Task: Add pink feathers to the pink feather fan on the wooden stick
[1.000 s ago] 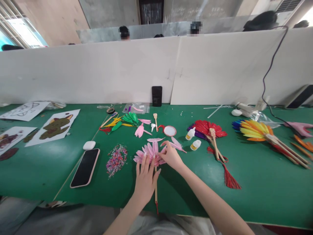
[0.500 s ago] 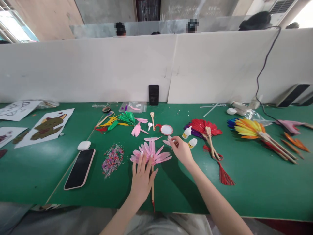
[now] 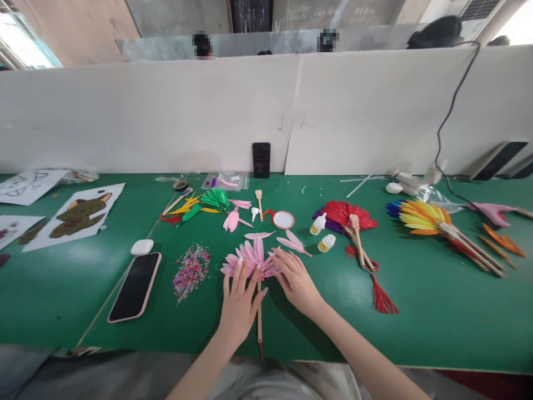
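A pink feather fan lies on the green table with its wooden handle toward me. My left hand rests on the left and lower middle of the fan, fingers spread flat over the feathers. At the fan's right edge, the outstretched fingers of my right hand touch the feathers and partly hide them. Loose pink feathers lie just beyond my right hand, and another single feather lies above the fan. Two small glue bottles stand to the right of these.
Left of the fan are a pile of sequins and a phone. Behind it lie a round white disc and green feathers. A red fan and a rainbow fan lie right. A white partition borders the table.
My right hand has let go of the loose pink feathers and moved left and down onto the fan's right edge. My left hand stays in place on the fan.
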Demonstrator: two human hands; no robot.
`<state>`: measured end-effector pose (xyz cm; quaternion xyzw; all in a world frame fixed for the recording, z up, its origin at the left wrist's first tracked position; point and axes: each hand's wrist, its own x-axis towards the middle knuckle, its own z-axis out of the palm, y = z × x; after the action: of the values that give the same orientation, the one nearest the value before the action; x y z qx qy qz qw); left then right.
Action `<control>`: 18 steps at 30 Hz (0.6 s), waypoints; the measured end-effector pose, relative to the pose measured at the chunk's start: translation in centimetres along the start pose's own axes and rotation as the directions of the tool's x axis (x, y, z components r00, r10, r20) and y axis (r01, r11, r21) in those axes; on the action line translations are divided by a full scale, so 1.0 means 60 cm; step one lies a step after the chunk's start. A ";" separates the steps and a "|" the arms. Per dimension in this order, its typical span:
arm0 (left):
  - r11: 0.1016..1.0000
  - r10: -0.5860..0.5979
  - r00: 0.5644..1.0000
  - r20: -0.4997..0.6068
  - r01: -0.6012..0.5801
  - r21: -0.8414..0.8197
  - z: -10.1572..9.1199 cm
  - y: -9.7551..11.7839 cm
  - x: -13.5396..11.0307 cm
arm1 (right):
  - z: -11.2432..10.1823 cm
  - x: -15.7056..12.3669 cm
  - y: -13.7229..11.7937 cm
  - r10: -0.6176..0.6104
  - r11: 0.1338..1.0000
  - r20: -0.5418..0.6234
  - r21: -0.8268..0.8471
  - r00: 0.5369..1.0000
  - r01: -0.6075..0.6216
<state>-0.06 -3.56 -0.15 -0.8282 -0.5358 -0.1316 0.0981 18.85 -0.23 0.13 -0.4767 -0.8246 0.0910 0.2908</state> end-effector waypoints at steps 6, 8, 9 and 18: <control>1.000 -0.006 1.000 0.005 0.006 0.004 0.000 0.000 -0.001 | 0.006 -0.014 -0.013 -0.062 0.988 0.155 -0.128 0.986 0.082; 1.000 -0.008 1.000 0.005 0.008 -0.004 0.000 0.000 0.000 | 0.008 -0.015 -0.015 -0.058 0.987 0.177 -0.135 0.983 0.083; 1.000 -0.009 1.000 0.004 0.009 -0.009 0.000 0.000 0.000 | 0.009 -0.016 -0.015 -0.056 0.988 0.183 -0.134 0.982 0.081; 1.000 -0.006 1.000 0.007 0.006 -0.012 0.001 -0.001 -0.002 | 0.015 -0.017 -0.015 -0.076 0.985 0.211 -0.135 0.974 0.106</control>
<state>-0.13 -3.62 -0.22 -0.8275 -0.5380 -0.1323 0.0911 18.07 -1.45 -0.65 -0.4463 -0.8756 0.0659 0.1725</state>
